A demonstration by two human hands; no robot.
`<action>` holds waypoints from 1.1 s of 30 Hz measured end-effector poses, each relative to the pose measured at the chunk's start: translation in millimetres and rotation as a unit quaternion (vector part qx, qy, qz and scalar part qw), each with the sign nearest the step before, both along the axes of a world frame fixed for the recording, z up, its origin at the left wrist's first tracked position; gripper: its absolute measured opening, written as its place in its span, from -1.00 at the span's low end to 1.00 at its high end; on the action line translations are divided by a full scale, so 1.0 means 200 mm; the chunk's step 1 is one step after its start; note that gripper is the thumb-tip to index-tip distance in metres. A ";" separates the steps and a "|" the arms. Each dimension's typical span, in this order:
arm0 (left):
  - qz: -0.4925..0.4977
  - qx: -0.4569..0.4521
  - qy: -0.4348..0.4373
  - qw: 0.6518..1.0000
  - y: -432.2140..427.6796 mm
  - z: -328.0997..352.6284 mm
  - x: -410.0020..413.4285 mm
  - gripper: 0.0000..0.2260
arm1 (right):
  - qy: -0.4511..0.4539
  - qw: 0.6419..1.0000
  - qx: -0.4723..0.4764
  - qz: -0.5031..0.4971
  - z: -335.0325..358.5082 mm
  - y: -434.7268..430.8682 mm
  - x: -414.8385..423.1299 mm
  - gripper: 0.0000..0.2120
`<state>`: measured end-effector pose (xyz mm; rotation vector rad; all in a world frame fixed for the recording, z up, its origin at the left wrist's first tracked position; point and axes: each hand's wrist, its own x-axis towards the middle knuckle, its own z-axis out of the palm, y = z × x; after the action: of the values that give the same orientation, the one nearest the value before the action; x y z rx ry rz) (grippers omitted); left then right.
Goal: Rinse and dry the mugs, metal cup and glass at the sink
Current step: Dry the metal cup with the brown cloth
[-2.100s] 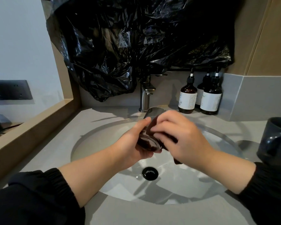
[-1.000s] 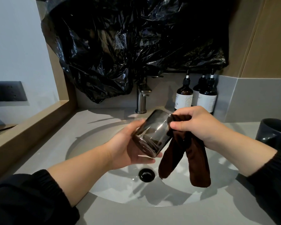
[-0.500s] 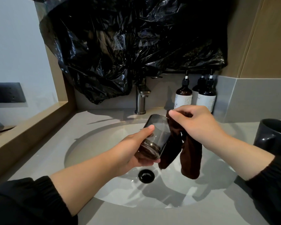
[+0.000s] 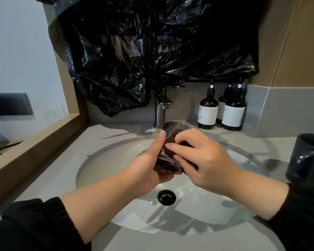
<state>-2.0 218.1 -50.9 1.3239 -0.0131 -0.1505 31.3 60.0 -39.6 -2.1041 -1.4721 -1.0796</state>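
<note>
My left hand (image 4: 150,165) grips the glass (image 4: 168,163) mid-frame; right hand (image 4: 207,160) presses the previously dangling cloth (image 4: 172,140) onto it; drying resumes.

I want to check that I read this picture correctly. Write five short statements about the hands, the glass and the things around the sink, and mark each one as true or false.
1. The left hand holds the smoky transparent glass tilted above the white round sink basin. True.
2. The right hand presses a dark brown cloth against the glass. True.
3. The dark glazed mug stands inside the basin. False: it stands on the grey counter, to the right of the basin.
4. Water runs from the brushed metal tap. False: no stream shows under it.
5. Three brown pump bottles with white labels stand to the right of the tap. True.
</note>
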 end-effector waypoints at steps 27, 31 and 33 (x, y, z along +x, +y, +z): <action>-0.026 -0.087 0.074 0.993 0.03 0.06 -0.01 -0.44 | -0.094 0.995 0.032 -0.003 0.03 -0.07 0.09 -0.73; -0.027 -0.078 0.081 0.993 0.03 0.06 -0.02 -0.41 | 0.142 0.976 0.158 -0.046 0.07 -0.08 0.09 -0.79; -0.025 -0.083 0.080 0.993 0.04 0.06 -0.01 -0.43 | 0.301 0.937 0.170 -0.050 0.09 -0.07 0.07 -0.87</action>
<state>-4.8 225.7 -39.3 1.1439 0.0753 -0.2912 46.0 45.5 -21.2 -2.0147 -0.8284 -0.5772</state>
